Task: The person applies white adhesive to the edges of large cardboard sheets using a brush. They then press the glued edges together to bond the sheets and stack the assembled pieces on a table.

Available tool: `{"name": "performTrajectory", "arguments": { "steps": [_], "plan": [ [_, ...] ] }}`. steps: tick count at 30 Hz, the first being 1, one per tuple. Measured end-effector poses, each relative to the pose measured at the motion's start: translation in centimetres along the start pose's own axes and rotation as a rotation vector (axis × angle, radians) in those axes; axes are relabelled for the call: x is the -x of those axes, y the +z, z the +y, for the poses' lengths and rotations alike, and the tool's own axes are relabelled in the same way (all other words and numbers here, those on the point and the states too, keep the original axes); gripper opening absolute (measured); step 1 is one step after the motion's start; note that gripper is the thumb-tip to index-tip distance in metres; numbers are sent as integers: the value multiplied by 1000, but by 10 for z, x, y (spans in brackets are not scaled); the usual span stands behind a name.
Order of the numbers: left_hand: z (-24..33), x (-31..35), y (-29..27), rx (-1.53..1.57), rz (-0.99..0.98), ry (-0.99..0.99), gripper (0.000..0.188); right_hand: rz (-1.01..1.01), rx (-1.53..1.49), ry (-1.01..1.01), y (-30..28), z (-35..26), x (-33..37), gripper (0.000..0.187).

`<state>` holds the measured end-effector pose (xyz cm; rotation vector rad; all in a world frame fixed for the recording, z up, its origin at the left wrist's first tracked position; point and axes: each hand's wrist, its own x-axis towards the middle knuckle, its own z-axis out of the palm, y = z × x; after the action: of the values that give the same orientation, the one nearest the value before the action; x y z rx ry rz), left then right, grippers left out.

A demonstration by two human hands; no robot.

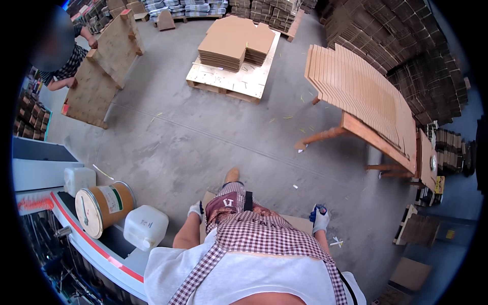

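My left hand, in a white and blue work glove, hangs beside my left hip. Its fingers are mostly hidden. On the other side, my right hand wears a similar glove, and its fingers are curled in. I cannot make out anything inside them. Brown cardboard shows behind my checked apron, its edges close to both hands. Whether either hand touches it, I cannot tell. One brown shoe points forward on the grey floor.
Ahead, a pallet bears stacked cardboard sheets. At right, fanned cardboard lies on a wooden table. Another person at far left holds a tilted pallet. A drum and white jerrycan stand by the machine at left.
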<state>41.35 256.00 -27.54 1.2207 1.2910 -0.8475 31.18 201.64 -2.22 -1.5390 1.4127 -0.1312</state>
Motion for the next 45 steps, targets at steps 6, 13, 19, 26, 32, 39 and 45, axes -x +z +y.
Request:
{"name": "performTrajectory", "arguments": {
  "steps": [6,13,19,26,32,39,45],
  "plan": [
    [156,-32,83,38,-98,287,25,-4,152,-60,18,-59,-19,13],
    [278,-65,265,164,-379,166,30,-317,114,-55,173,-176,-110,29],
    [322,-151,377,120,-691,564,46,-559,28,-122,381,-227,-234,25],
    [468,-198,454,244,-460,286,59,-301,571,-752,627,-276,-420,33],
    [547,-290,515,223,-371,206,62,-206,113,-277,732,-284,-516,32],
    [590,-428,598,744,-489,315,56,-204,188,-398,818,-200,-602,43],
    [589,-461,624,1051,-667,350,41,-340,-75,-394,842,-169,-634,53]
  ]
}}
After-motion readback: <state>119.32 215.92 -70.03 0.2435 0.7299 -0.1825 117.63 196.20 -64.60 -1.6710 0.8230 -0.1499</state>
